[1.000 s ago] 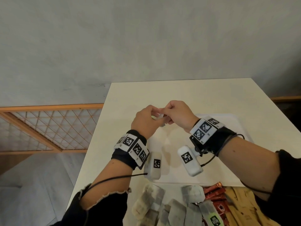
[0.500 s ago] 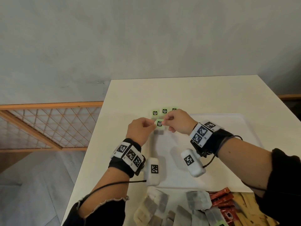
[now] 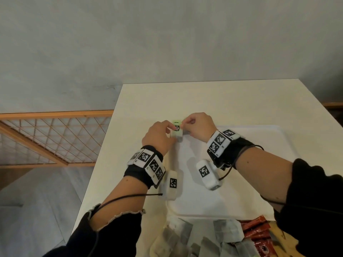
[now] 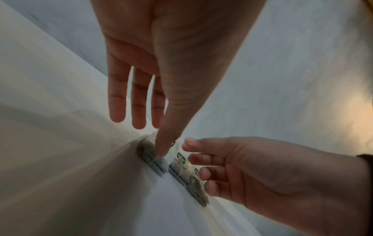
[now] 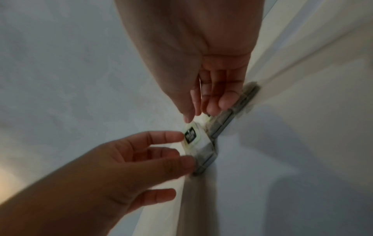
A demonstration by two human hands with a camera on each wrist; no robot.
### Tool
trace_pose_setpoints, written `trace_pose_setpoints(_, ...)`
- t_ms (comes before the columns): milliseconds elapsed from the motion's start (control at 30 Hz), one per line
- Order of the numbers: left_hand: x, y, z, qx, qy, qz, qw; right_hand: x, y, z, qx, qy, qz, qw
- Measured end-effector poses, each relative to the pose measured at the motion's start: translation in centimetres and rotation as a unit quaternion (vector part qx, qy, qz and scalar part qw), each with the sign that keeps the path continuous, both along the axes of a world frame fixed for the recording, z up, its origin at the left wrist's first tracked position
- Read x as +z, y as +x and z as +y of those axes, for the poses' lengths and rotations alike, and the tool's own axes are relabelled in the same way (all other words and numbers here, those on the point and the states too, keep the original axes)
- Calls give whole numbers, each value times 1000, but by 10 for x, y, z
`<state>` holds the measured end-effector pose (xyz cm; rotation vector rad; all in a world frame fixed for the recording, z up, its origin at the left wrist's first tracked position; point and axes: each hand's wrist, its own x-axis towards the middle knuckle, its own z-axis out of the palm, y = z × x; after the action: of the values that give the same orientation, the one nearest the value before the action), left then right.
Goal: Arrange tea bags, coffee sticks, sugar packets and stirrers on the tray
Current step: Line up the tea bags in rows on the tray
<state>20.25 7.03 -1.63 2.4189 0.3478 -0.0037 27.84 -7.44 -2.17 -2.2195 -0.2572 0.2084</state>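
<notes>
Both hands meet at the far left corner of the white tray point(image 3: 241, 182). A tea bag point(image 3: 177, 135) with a green tag point(image 3: 176, 127) stands against the tray's wall there. My left hand point(image 3: 171, 129) holds this tea bag point(image 5: 203, 148) at its edge, forefinger on the tag point(image 5: 190, 135) and thumb lower down. The other left fingers point(image 4: 137, 103) are straight. My right hand point(image 3: 185, 126) hovers over it with relaxed fingers, its thumb tip point(image 5: 187, 119) just above the tag. More tea bags point(image 5: 232, 111) line the wall beside it.
A loose pile of tea bags point(image 3: 185, 238) and red coffee sticks point(image 3: 256, 230) lies at the near table edge, with brown packets point(image 3: 278, 240) beside them. The white table point(image 3: 204, 99) ends close on the left. A wooden lattice point(image 3: 46, 138) stands beyond it.
Both hands have moved down and forward with the tea bag to the tray's far left corner. The right hand's pinch on the tag has loosened. The other tags are now hidden behind the hands.
</notes>
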Motion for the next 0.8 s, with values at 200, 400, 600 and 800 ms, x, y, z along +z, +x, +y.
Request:
trace_pose_setpoints(200,6,9,-7,-34,61,85,994,6,7,-44,-93,-95,3,991)
trace_pose_setpoints(400,13,14,-15,-28,105,123,986,7,-1,-43,-43,-148,29,988)
trace_pose_setpoints(600,38,1,-16,-57,123,112,984,27,-18,-53,-30,-124,12,992)
trace_pose_setpoints(800,77,-54,-38,-129,140,70,979,51,-83,-86,16,-44,10,999)
